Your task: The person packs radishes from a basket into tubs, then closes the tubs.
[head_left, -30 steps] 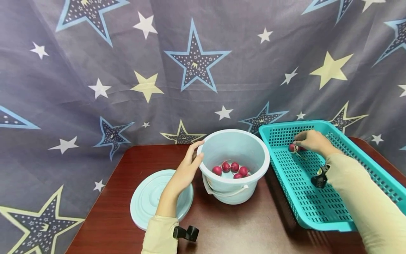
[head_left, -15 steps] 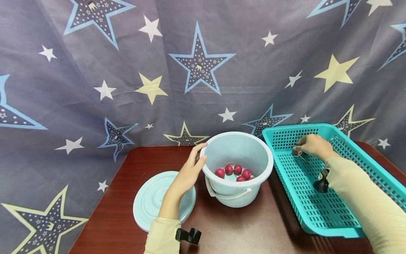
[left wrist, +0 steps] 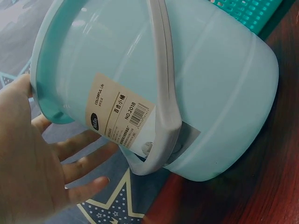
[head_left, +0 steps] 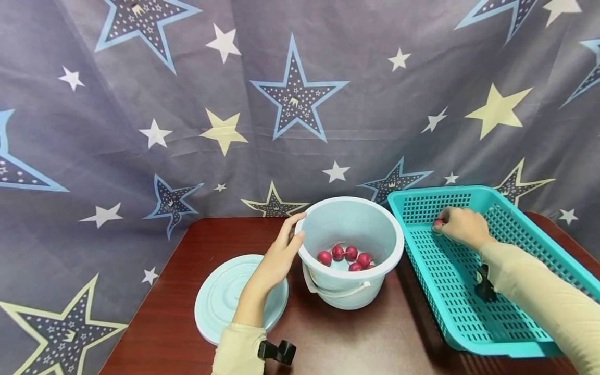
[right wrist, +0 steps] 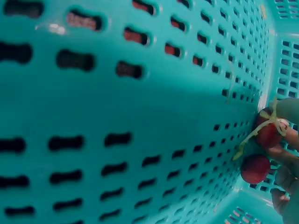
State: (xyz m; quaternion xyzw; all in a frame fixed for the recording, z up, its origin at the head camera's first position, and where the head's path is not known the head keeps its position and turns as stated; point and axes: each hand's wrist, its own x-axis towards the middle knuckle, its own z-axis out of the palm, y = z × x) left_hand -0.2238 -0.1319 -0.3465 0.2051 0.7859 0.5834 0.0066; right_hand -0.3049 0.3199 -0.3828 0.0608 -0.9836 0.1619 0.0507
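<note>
My left hand (head_left: 275, 256) rests against the left rim of a pale blue bucket (head_left: 349, 289), its thumb and index finger touching the rim. The left wrist view shows the other fingers extended beside the bucket's wall. Several red radishes (head_left: 324, 257) lie on the bucket's bottom. Inside the turquoise basket (head_left: 450, 333), near its far left corner, my right hand (head_left: 464, 225) pinches a radish (right wrist: 267, 135) with a pale stem. A second radish (right wrist: 255, 169) lies just by the fingers in the right wrist view. The fingertips are partly cut off there.
A round pale blue lid (head_left: 220, 297) lies flat on the dark red table (head_left: 154, 333), left of the bucket and partly under my left forearm. The bucket's handle (head_left: 339, 293) hangs down in front. Behind the table hangs a grey star-patterned curtain (head_left: 365, 104).
My right hand has shifted slightly and turned within the basket's far corner, with the radish now more hidden by the fingers. The left hand stays on the bucket rim. The head view has shifted slightly.
</note>
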